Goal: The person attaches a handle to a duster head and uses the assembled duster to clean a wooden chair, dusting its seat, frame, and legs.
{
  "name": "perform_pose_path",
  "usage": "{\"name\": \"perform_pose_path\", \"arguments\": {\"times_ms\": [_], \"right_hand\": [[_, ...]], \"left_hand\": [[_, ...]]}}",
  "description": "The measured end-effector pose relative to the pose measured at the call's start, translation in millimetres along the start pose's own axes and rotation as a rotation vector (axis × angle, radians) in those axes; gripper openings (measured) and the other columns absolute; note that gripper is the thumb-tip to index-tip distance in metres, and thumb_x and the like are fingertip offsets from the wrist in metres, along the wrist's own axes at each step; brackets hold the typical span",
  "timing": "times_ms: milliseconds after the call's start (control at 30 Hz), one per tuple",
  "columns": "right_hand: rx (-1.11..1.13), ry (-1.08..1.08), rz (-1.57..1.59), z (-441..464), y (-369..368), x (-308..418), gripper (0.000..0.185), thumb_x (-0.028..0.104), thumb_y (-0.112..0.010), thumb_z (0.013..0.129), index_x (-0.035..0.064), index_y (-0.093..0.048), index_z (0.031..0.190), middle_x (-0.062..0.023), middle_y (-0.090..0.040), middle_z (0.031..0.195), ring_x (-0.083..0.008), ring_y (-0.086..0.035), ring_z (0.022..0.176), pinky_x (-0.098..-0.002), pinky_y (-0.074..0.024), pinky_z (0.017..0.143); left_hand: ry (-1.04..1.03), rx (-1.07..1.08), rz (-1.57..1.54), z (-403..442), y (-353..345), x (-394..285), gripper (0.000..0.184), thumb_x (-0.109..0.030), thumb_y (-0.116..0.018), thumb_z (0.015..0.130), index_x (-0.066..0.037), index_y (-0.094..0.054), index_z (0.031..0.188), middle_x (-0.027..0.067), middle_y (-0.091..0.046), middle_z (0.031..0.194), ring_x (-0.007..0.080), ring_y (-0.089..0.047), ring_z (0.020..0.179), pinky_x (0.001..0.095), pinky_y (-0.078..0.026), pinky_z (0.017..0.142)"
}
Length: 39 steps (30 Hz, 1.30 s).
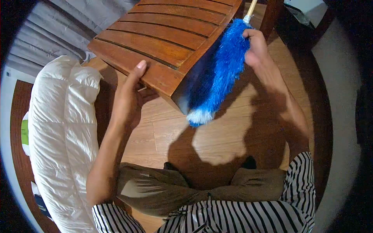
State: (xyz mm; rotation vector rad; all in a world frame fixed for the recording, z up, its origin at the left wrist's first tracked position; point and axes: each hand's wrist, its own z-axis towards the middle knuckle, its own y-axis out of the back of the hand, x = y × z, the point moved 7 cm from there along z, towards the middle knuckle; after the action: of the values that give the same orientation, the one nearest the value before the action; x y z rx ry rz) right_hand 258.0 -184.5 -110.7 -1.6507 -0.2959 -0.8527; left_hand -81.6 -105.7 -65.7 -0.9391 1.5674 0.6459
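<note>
A brown wooden slatted bench [163, 29] is tilted in front of me. My left hand [130, 89] grips its near edge, thumb on top and fingers curled underneath. In my right hand [256, 48] is a duster [229, 58] with bright blue bristles and a white tip. My fingers close around the bristles near the top, just below the pale handle [251, 9]. The bristles lie along the bench's right side panel and hide part of it. The white tip hangs by the panel's lower corner.
A white quilt [62, 128] covers a bed on the left, below grey curtains [58, 31]. Wood flooring [151, 136] lies beneath, with my shadow across it. Dark furniture [299, 27] stands at the upper right beside a pale wall [342, 66].
</note>
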Motion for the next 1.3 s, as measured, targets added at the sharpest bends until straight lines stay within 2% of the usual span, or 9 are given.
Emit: {"name": "perform_pose_path", "arguments": {"times_ms": [67, 267, 500, 600, 900, 1133, 1167, 1267, 1300], "right_hand": [[0.146, -0.037, 0.049, 7.5, 0.8, -3.1, 0.018, 0.007, -0.049, 0.078, 0.0002, -0.060, 0.091, -0.0146, -0.068, 0.085, -0.0313, -0.069, 0.077, -0.0492, -0.0614, 0.080], [0.119, -0.093, -0.057, 5.3, -11.2, -6.6, 0.017, 0.006, -0.050, 0.078, 0.0010, -0.061, 0.089, -0.0141, -0.068, 0.082, -0.0292, -0.069, 0.074, -0.0476, -0.0612, 0.079], [0.186, -0.128, -0.045, 5.8, -14.0, -17.5, 0.012, 0.005, -0.052, 0.077, 0.0018, -0.062, 0.084, -0.0123, -0.068, 0.079, -0.0271, -0.067, 0.070, -0.0438, -0.0607, 0.077], [0.180, -0.124, -0.048, -1.8, -19.5, -20.1, 0.011, 0.005, -0.053, 0.077, 0.0022, -0.062, 0.083, -0.0117, -0.068, 0.079, -0.0264, -0.067, 0.070, -0.0431, -0.0606, 0.077], [0.026, -0.083, -0.090, -8.6, -21.4, -39.0, 0.010, 0.009, -0.055, 0.078, 0.0059, -0.063, 0.083, -0.0097, -0.067, 0.078, -0.0258, -0.066, 0.069, -0.0413, -0.0585, 0.076], [0.044, -0.079, 0.025, -12.3, -33.4, -60.6, 0.009, 0.007, -0.054, 0.077, 0.0058, -0.061, 0.083, -0.0086, -0.067, 0.078, -0.0247, -0.066, 0.073, -0.0392, -0.0574, 0.078], [0.092, -0.104, -0.085, -12.4, -30.8, -63.3, 0.048, 0.011, -0.047, 0.073, -0.0122, -0.059, 0.114, -0.0301, -0.065, 0.121, -0.0410, -0.064, 0.116, -0.0554, -0.0482, 0.109], [0.136, -0.115, -0.060, -15.6, -37.3, -72.7, 0.045, 0.011, -0.047, 0.074, -0.0103, -0.060, 0.111, -0.0297, -0.065, 0.121, -0.0403, -0.064, 0.116, -0.0558, -0.0485, 0.109], [0.134, -0.125, -0.068, -24.9, -49.9, -70.1, 0.042, 0.010, -0.048, 0.073, -0.0075, -0.060, 0.109, -0.0290, -0.065, 0.123, -0.0387, -0.065, 0.115, -0.0547, -0.0494, 0.108]], "left_hand": [[0.014, 0.037, -0.013, -0.9, -2.2, -6.0, 0.064, -0.049, -0.064, 0.096, 0.001, -0.056, 0.136, 0.0144, -0.067, 0.122, 0.0260, -0.067, 0.101, 0.0413, -0.049, 0.094], [-0.052, -0.014, 0.008, 6.4, 0.8, -8.1, 0.060, -0.047, -0.061, 0.097, 0.000, -0.054, 0.134, 0.0157, -0.067, 0.123, 0.0278, -0.068, 0.103, 0.0428, -0.049, 0.092], [-0.128, -0.015, -0.003, 26.6, 25.1, -9.7, 0.066, -0.046, -0.058, 0.098, 0.000, -0.045, 0.143, 0.0131, -0.062, 0.134, 0.0258, -0.061, 0.123, 0.0440, -0.041, 0.108], [-0.155, -0.008, -0.109, 38.0, 33.2, -9.2, 0.066, -0.042, -0.063, 0.094, -0.001, -0.046, 0.143, 0.0129, -0.059, 0.138, 0.0263, -0.057, 0.128, 0.0400, -0.046, 0.106], [-0.222, -0.045, -0.208, 83.9, 61.6, -11.4, 0.051, -0.045, -0.059, 0.095, -0.005, -0.055, 0.127, 0.0074, -0.064, 0.110, 0.0217, -0.064, 0.103, 0.0364, -0.051, 0.092], [-0.294, 0.015, -0.319, 144.5, 128.3, -6.1, 0.039, -0.033, -0.054, 0.101, -0.005, -0.060, 0.128, 0.0063, -0.064, 0.119, 0.0213, -0.060, 0.115, 0.0364, -0.044, 0.105], [-0.268, 0.069, -0.387, 165.3, 151.3, 3.9, 0.039, -0.031, -0.053, 0.102, -0.005, -0.060, 0.130, 0.0071, -0.064, 0.122, 0.0216, -0.060, 0.117, 0.0368, -0.043, 0.108], [-0.705, -0.120, -0.033, 198.2, 227.5, 7.5, 0.034, -0.029, -0.055, 0.103, -0.005, -0.062, 0.127, 0.0065, -0.064, 0.120, 0.0208, -0.059, 0.118, 0.0377, -0.043, 0.109], [-0.611, -0.038, -0.137, 187.9, 212.5, 1.3, 0.029, -0.023, -0.056, 0.104, -0.005, -0.063, 0.124, 0.0053, -0.064, 0.120, 0.0189, -0.060, 0.116, 0.0359, -0.044, 0.107]]}}
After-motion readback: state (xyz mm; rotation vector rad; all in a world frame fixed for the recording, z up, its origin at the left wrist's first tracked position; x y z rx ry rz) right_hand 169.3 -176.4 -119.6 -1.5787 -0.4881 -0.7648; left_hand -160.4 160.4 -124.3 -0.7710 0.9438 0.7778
